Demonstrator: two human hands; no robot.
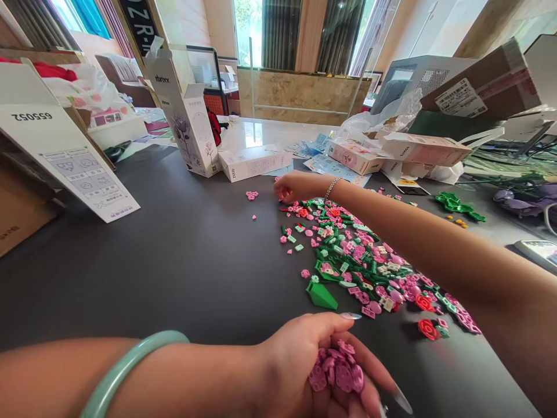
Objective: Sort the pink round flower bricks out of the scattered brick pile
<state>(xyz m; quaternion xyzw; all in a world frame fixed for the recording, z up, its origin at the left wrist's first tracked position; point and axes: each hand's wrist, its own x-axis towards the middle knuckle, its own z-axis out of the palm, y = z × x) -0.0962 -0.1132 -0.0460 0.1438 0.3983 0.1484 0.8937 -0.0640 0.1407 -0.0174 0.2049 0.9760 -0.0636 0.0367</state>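
My left hand point(313, 366) rests near the front edge of the dark table point(174, 273), palm up and cupped around a handful of pink pieces point(337, 368). A jade bangle point(126, 366) sits on that wrist. My right hand point(290, 187) reaches across to the far end of a scattered pile of pink, green and red building pieces point(365, 264), fingers curled down at the pile's edge. Whether it pinches a piece cannot be made out. A large green leaf piece point(321, 295) lies at the pile's near edge.
An upright white flower-print box point(191, 128) and a flat white box point(255, 162) stand at the back. An instruction sheet point(82, 168) leans at left. More boxes point(418, 151), plastic bags and green leaf parts point(456, 204) crowd the right. A few stray pink pieces point(251, 195) lie apart.
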